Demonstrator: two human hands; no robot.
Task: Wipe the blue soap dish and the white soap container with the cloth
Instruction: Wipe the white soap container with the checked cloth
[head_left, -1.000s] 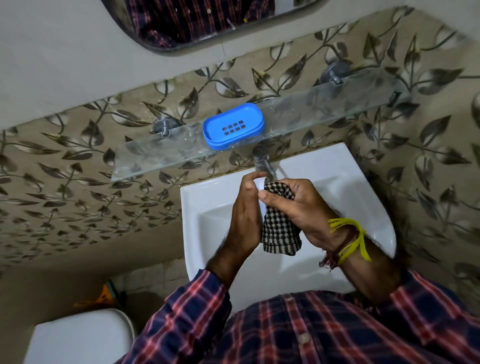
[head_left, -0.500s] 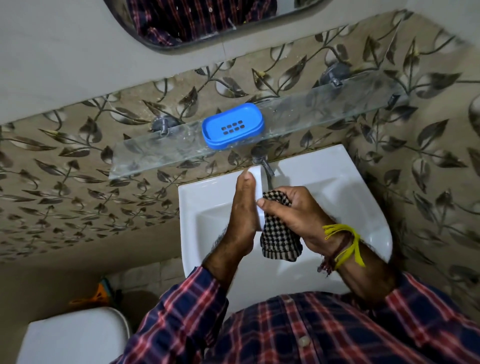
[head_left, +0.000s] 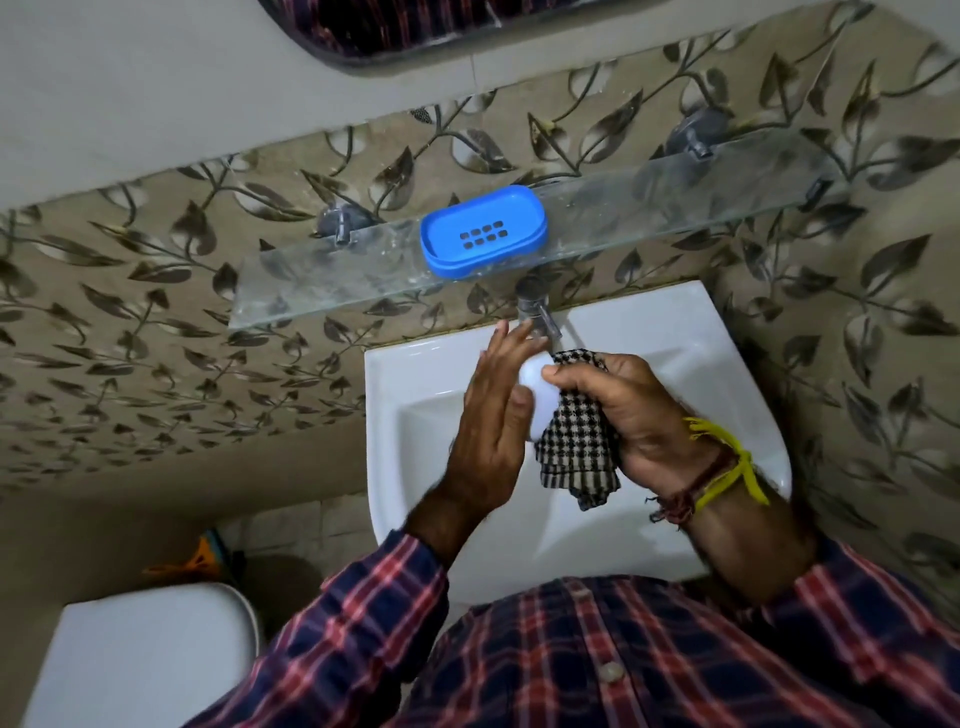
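White soap container (head_left: 535, 395): braced by flat-fingered left hand (head_left: 488, 415) over the washbasin (head_left: 395, 415) rear edge; right hand (head_left: 639, 415) clenches checked cloth (head_left: 576, 441). Rotate container, rub every face.

Single view: head-worn wide-angle camera, which looked forward and steeply down over the wearer's plaid shirt front (head_left: 597, 660). It faced a leaf-patterned wall (head_left: 130, 322), with the white basin (head_left: 649, 322) close below centre and the glass shelf (head_left: 649, 208) just beyond. Straight edges bowed toward the frame borders; no second view shared the scene.
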